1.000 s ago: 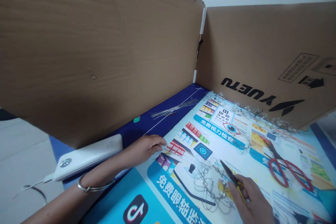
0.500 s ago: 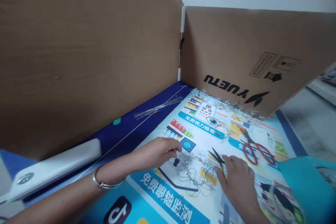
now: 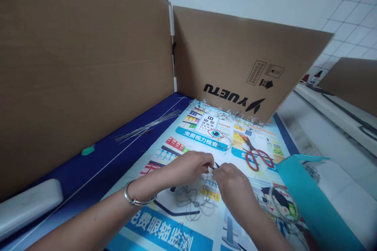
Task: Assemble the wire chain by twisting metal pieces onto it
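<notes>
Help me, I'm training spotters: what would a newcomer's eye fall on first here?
Two tall cardboard panels probably strike first, meeting in a corner at the back, the right one printed YUETU upside down. In front, the left hand and right hand are close together beside tangled wire. Red-handled scissors lie beyond the right hand on a printed sheet.

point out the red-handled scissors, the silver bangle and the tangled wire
Red-handled metal scissors (image 3: 255,150): head view, near the pivot.
Round silver bangle (image 3: 136,202): head view, near side of the band.
Tangled thin grey wire (image 3: 196,204): head view, a dense knot.
</notes>
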Tool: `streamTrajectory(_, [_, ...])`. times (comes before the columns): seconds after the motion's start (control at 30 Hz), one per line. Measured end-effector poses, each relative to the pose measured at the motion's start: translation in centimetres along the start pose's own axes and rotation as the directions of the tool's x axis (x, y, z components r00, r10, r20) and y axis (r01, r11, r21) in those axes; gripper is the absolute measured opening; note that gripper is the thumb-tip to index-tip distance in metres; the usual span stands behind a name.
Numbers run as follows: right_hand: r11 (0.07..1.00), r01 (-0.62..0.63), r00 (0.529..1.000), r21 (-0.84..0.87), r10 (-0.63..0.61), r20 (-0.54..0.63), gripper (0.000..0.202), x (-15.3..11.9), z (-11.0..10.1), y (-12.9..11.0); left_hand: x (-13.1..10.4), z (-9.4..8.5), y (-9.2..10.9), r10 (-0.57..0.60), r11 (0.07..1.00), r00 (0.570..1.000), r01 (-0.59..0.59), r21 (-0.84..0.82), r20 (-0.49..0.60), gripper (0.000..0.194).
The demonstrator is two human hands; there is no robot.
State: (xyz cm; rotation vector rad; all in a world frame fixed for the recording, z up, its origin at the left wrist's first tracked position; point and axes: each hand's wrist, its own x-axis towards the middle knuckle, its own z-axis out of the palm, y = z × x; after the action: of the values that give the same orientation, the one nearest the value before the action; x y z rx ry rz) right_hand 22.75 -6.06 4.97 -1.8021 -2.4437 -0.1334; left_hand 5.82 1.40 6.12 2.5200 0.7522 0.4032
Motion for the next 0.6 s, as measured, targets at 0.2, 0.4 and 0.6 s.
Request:
streamTrajectory(0.2, [0.995,-0.026,0.995,0.093,0.017,0.094,0.019,1.2,0.9,0.0,-0.4,0.7,-1.5,0.108,0.933,0.994,-0.108,0.343,0.018,0.014])
streamTrajectory(0.4, [0.92,-0.135,0.988,0.369,0.1,0.113,0.019,1.3,0.3,-0.4,-0.8,0.7,-0.3,0.136,0.87,0.989,-0.144,0.472,0.05,0.011])
streamTrajectory(0.6, [0.628,-0.266,0.964,0.731,0.196,0.182,0.013,0.9,1.9,0.7,-0.7,1.6,-1.2,0.021,0.975,1.0,-0.02,0.221,-0.003,0.016])
